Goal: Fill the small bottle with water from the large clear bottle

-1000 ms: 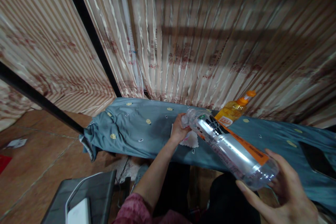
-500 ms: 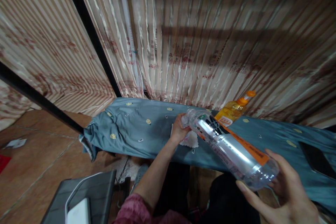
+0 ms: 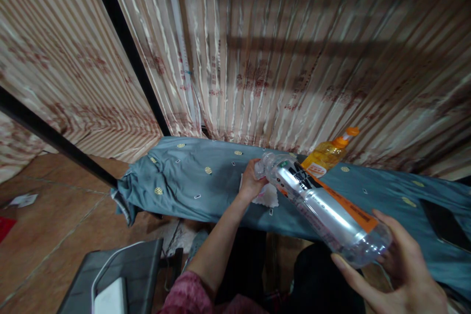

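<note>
We hold a clear bottle tilted over the desk, both hands clamped on it.

Our right hand (image 3: 399, 267) cups the base of the clear bottle (image 3: 324, 206); our left hand (image 3: 252, 180) grips its neck above a white cloth (image 3: 269, 197). The blue-grey cover of the desk (image 3: 191, 181) lies beneath, an orange-capped yellow bottle (image 3: 327, 154) at the far edge by the striped curtain (image 3: 294, 59).

Head-worn camera looks forward and down, close over a cloth-covered table (image 3: 206, 191), facing striped curtains (image 3: 279, 54).
</note>
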### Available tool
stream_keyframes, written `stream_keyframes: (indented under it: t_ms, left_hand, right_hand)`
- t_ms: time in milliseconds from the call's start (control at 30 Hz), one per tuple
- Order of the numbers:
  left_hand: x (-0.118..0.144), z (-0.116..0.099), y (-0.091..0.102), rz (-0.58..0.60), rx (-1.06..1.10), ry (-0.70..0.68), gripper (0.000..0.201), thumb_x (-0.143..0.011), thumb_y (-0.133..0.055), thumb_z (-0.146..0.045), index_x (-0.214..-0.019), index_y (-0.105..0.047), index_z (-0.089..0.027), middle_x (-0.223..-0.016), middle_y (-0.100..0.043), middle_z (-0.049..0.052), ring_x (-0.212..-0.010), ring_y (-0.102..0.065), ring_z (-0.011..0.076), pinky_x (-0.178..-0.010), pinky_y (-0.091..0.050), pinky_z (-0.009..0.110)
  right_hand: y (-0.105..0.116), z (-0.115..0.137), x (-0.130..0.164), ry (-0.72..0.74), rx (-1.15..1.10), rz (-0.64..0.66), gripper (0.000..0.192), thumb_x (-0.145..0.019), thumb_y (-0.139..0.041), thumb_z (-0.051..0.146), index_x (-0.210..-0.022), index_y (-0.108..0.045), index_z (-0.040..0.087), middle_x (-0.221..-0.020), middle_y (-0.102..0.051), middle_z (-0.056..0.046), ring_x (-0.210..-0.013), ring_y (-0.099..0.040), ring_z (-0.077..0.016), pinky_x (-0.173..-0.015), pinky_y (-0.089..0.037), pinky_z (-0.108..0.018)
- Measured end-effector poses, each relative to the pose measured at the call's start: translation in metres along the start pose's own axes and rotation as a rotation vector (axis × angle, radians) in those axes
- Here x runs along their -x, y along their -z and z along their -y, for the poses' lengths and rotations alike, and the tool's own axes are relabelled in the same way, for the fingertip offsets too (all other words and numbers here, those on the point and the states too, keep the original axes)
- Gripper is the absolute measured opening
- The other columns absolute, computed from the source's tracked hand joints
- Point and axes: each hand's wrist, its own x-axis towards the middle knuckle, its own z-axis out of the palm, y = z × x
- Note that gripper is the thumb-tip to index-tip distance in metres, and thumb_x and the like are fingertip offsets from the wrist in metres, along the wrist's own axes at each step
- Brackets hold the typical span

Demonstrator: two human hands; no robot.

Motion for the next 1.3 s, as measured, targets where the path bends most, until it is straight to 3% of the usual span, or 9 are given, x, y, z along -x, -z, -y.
stream_keyframes:
  t_ms: [500, 800, 933, 1133, 1300]
  left_hand:
    - [-0.0002, 0.0013, 0.0000, 0.007, -0.024, -0.014, 0.058, -0.060, -0.081, -0.007, -0.112, -0.059, -0.019, -0.111, -0.069, 0.005, -0.106, -0.065, 0.0230, -0.098, -0.048, 0.036]
    - [-0.0001, 0.0009, 0.0001, 0.007, -0.020, -0.011, 0.059, -0.060, -0.081, -0.007, -0.113, -0.059, -0.019, -0.111, -0.069, 0.005, -0.105, -0.065, 0.0230, -0.098, -0.048, 0.036]
    - [0.0001, -0.0013, 0.0005, 0.016, -0.027, -0.004, 0.058, -0.060, -0.079, -0.005, -0.113, -0.058, -0.018, -0.111, -0.069, 0.006, -0.104, -0.065, 0.0227, -0.097, -0.049, 0.036]
    - [-0.0001, -0.0041, 0.0009, 0.018, -0.030, 0.005, 0.057, -0.060, -0.079, -0.005, -0.112, -0.058, -0.017, -0.110, -0.069, 0.006, -0.102, -0.066, 0.0228, -0.095, -0.050, 0.036]
    - [-0.0005, -0.0038, 0.0006, 0.008, -0.020, 0.002, 0.058, -0.058, -0.081, -0.005, -0.111, -0.059, -0.016, -0.110, -0.069, 0.006, -0.104, -0.065, 0.0234, -0.096, -0.049, 0.036]
  right_hand:
    - [0.0015, -0.0016, -0.0001, 0.028, 0.027, 0.003, 0.095, -0.073, -0.078, 0.048, -0.154, -0.036, 0.020, -0.139, -0.058, -0.014, -0.116, -0.065, -0.0328, -0.099, -0.054, -0.045]
    - [0.0007, 0.0003, 0.0003, 0.030, 0.018, 0.002, 0.093, -0.075, -0.077, 0.046, -0.154, -0.035, 0.021, -0.141, -0.056, -0.013, -0.118, -0.064, -0.0324, -0.093, -0.057, -0.039]
    - [0.0006, -0.0001, 0.0003, 0.035, 0.012, 0.012, 0.094, -0.075, -0.077, 0.046, -0.154, -0.034, 0.020, -0.140, -0.057, -0.014, -0.112, -0.067, -0.0296, -0.084, -0.060, -0.032]
    - [0.0008, 0.0016, -0.0004, 0.018, 0.030, 0.001, 0.092, -0.076, -0.076, 0.048, -0.154, -0.036, 0.020, -0.140, -0.056, -0.014, -0.107, -0.069, -0.0298, -0.079, -0.062, -0.033]
    - [0.0014, 0.0014, 0.0006, 0.006, 0.012, 0.006, 0.093, -0.075, -0.076, 0.048, -0.154, -0.035, 0.022, -0.140, -0.057, -0.013, -0.109, -0.068, -0.0309, -0.088, -0.060, -0.038]
